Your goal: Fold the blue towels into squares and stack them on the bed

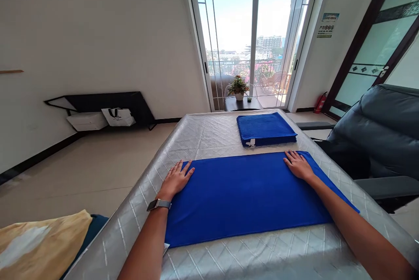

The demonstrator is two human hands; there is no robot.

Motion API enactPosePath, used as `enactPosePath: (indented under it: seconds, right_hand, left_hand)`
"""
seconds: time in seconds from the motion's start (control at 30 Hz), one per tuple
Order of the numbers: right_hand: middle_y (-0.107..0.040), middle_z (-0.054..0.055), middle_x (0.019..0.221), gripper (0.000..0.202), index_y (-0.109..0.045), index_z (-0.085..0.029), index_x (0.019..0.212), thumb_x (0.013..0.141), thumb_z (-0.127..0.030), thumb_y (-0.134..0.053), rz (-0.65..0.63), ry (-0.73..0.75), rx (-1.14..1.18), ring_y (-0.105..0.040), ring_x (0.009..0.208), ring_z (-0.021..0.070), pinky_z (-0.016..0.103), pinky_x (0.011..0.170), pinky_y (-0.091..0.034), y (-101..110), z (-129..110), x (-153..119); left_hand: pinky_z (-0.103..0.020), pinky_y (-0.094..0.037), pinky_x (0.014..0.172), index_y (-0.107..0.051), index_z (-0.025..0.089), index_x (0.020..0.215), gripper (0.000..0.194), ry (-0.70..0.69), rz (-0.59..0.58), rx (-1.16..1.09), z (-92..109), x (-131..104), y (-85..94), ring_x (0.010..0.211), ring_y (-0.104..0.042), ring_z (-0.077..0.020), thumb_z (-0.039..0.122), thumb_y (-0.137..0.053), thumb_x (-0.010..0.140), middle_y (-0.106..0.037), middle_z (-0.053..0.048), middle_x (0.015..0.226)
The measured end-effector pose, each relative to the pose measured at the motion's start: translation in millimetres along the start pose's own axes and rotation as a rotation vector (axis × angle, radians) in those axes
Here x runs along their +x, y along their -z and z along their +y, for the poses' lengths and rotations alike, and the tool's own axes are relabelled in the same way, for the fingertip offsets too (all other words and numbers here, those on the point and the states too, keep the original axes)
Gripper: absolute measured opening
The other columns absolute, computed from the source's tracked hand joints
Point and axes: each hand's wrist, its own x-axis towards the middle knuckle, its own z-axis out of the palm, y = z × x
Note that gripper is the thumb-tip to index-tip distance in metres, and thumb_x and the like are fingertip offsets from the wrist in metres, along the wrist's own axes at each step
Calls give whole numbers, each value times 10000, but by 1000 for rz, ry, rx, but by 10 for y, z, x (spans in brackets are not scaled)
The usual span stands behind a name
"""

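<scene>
A blue towel (pixel 242 192) lies spread out flat, wider than it is deep, on a silvery quilted mattress (pixel 196 134). My left hand (pixel 176 179) rests on the towel's far left corner, fingers spread, with a watch on the wrist. On the far right corner, my right hand (pixel 298 165) lies flat with its fingers extended. Beyond the spread towel sits a stack of folded blue towels (pixel 266 128), a white tag showing at its front left. A small white label (pixel 166 247) sticks out at the spread towel's near left corner.
To the right stands a dark padded chair (pixel 389 131) with an armrest close to the mattress. A yellow cloth (pixel 42 245) shows at lower left. Past the mattress, a small table (pixel 242 104) holds a potted plant (pixel 238 90) before a glass sliding door. A white bag (pixel 118 117) sits by the left wall.
</scene>
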Motion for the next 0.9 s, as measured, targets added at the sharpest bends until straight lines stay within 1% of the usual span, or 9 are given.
enactPosePath:
  seconds: [0.07, 0.17, 0.3, 0.4, 0.63, 0.7, 0.77, 0.83, 0.9]
  right_hand:
    - [-254, 105, 1674, 658, -263, -145, 1618, 1054, -474, -186, 16, -105, -19, -221, 1542, 262, 470, 1247, -184, -8, 372, 19]
    - [-257, 122, 1672, 670, -254, -101, 1615, 1053, -455, -166, 24, -175, -34, -221, 1542, 258, 452, 1251, -178, -33, 601, 30]
    - [-241, 107, 1680, 672, -256, -115, 1617, 1047, -462, -177, 25, -194, -38, -194, 1549, 248, 445, 1256, -161, -65, 567, 40]
    - [-233, 99, 1683, 677, -250, -121, 1619, 1043, -466, -166, 20, -189, -31, -195, 1549, 245, 448, 1257, -160, -68, 534, 35]
    - [-234, 97, 1682, 674, -240, -121, 1622, 1039, -447, -154, -23, -225, -84, -213, 1544, 263, 485, 1244, -190, 28, 531, 24]
    - [-277, 118, 1666, 643, -307, -106, 1600, 1033, -382, -181, -11, -257, -134, -236, 1534, 295, 528, 1233, -186, 116, 404, 23]
    - [-320, 150, 1643, 613, -388, -81, 1563, 1010, -276, -208, 66, -223, -170, -246, 1530, 310, 537, 1231, -165, 222, 106, 1]
    - [-343, 162, 1630, 605, -432, -81, 1541, 989, -209, -219, 168, -86, -151, -255, 1528, 294, 502, 1235, -155, 317, -395, -59]
    - [-373, 138, 1619, 592, -450, -115, 1536, 1008, -266, -230, 183, 110, -60, -287, 1517, 279, 462, 1236, -178, 366, -1050, -159]
  left_hand:
    - [-543, -239, 1217, -320, 272, 1594, 651, -13, 17, 18, -15, 0, -10, 1545, -237, -330, 587, -290, 1025, -307, -147, 1663]
    - [-547, -229, 1228, -342, 249, 1587, 630, -52, 77, 54, 23, -14, 16, 1549, -230, -321, 545, -308, 1032, -333, -135, 1654]
    - [-516, -204, 1250, -374, 202, 1574, 595, -105, 141, 84, 165, -25, 69, 1544, -249, -300, 468, -268, 1054, -338, -134, 1651]
    - [-498, -212, 1251, -370, 225, 1576, 591, -94, 79, 48, 236, -14, 65, 1536, -277, -287, 487, -267, 1057, -336, -125, 1654]
    - [-520, -175, 1248, -294, 298, 1599, 641, -29, -22, -3, 231, -17, 56, 1557, -208, -294, 605, -263, 1036, -245, -102, 1689]
    - [-517, -169, 1249, -292, 301, 1599, 644, -23, -25, -6, 240, -26, 64, 1559, -198, -296, 609, -271, 1035, -235, -99, 1691]
    - [-508, -158, 1253, -291, 300, 1600, 644, -23, -21, -7, 253, -34, 72, 1562, -187, -291, 609, -277, 1035, -227, -99, 1692]
    - [-507, -152, 1254, -288, 303, 1601, 650, -19, -25, -9, 265, -40, 79, 1564, -181, -289, 618, -270, 1032, -223, -98, 1693]
    - [-510, -153, 1252, -281, 307, 1603, 660, -15, -29, -11, 274, -44, 89, 1564, -181, -291, 631, -254, 1028, -218, -95, 1695]
